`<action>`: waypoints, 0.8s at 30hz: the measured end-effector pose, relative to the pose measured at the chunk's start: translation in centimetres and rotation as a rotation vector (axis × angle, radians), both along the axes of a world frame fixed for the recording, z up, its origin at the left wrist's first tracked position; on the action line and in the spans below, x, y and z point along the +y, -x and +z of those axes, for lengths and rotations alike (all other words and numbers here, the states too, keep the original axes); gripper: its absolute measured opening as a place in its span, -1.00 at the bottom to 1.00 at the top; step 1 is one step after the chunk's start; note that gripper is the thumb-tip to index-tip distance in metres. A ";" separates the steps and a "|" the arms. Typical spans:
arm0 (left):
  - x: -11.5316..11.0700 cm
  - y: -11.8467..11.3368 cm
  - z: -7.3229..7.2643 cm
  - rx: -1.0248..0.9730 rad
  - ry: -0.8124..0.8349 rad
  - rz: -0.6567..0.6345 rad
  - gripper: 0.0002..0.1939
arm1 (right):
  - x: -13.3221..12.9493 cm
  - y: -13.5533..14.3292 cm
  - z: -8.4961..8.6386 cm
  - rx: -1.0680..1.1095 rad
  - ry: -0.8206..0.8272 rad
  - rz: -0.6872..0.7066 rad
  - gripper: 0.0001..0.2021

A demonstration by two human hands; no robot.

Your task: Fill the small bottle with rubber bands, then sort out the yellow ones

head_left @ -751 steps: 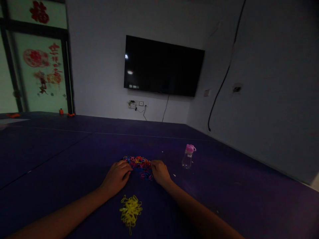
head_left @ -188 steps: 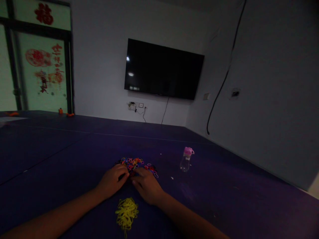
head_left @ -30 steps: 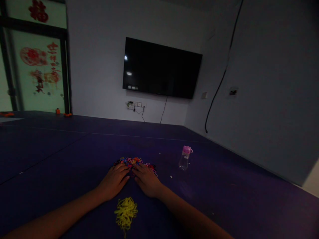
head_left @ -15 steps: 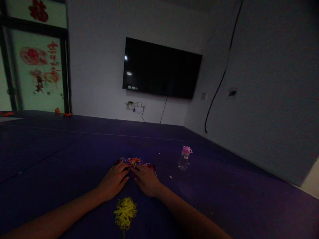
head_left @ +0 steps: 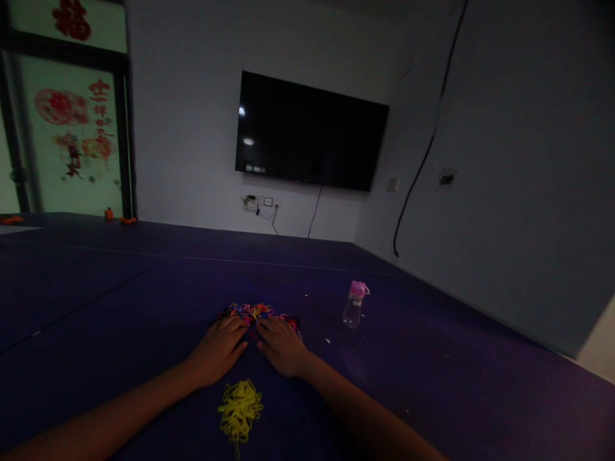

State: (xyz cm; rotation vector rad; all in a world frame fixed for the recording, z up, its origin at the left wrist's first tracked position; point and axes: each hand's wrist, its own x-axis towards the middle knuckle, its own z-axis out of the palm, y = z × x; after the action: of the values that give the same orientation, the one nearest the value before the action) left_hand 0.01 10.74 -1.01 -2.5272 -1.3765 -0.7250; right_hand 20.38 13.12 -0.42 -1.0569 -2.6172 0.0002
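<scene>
A mixed-colour heap of small elastic bands [head_left: 259,311] lies on the dark purple surface [head_left: 158,307], in front of both my hands. My left hand [head_left: 220,349] rests at its near left side, fingers stretched onto the bands and thumb apart. Opposite it, my right hand [head_left: 282,349] lies on the near right side, fingers likewise extended. The fingertips are partly lost among the bands, and a narrow gap separates the hands. Between my forearms, closer to me, sits a separate pile of yellow elastic bands [head_left: 240,406], touched by neither hand.
To the right stands a clear bottle with a pink cap [head_left: 353,307]. Small white scraps [head_left: 327,340] lie near it. A television [head_left: 312,131] hangs on the far wall, and a black cable [head_left: 416,182] runs down the right wall. Small orange objects [head_left: 109,213] are at the far left.
Both hands keep nearly the same place on the mixed-colour bands, with slight finger movement. The view has shifted very slightly. The yellow pile and the bottle stay put.
</scene>
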 end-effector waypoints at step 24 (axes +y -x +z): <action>-0.9 -0.6 0.9 -0.152 -0.115 -0.175 -0.77 | -0.5 -0.1 0.4 0.081 0.026 0.023 -0.57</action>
State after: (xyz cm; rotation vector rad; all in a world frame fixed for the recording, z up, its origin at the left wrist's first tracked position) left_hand 0.63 9.88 -0.09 -2.5689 -1.1282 -1.0164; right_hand 20.51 12.65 -0.07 -1.0143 -2.5628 0.0809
